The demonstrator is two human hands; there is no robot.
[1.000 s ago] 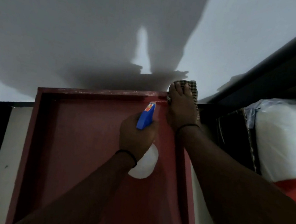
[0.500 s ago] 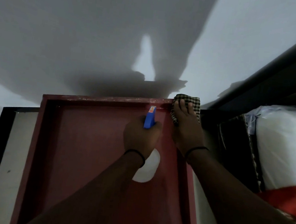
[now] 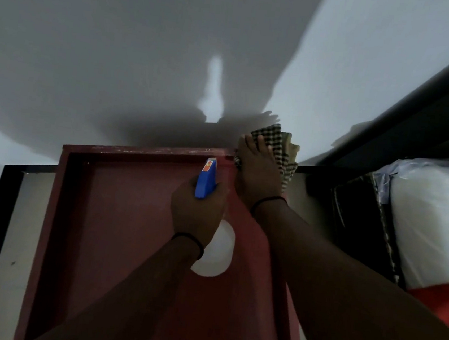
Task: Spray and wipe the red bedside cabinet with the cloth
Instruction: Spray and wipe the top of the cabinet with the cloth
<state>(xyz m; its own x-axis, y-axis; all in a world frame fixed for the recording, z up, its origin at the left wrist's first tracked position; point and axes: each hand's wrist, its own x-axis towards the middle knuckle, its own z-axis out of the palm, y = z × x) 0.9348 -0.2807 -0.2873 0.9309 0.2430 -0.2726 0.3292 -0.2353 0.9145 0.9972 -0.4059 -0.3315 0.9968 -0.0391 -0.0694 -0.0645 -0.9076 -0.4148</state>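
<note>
Grey wall (image 3: 119, 48) rises straight behind the red cabinet (image 3: 119, 214), whose top has a raised rim. Over the last second the right hand (image 3: 259, 173) has kept to the cabinet's far right corner, and the checked cloth (image 3: 278, 145) now bulges further past the fingertips, up against the wall. The fingers lie fairly straight, pressing the cloth onto the rim. I judge that this corner is being rubbed rather than swept along.

The left hand (image 3: 197, 211) is wrapped round the spray bottle (image 3: 205, 180), just inside the cabinet's far rim, nozzle toward it. It has barely shifted, so spraying seems paused.

The cabinet's left half lies open for wide strokes. Right of the cabinet a dark frame (image 3: 418, 107) and a plastic-wrapped bundle (image 3: 434, 219) stand close, leaving little room there, and the wall blocks the far edge.
</note>
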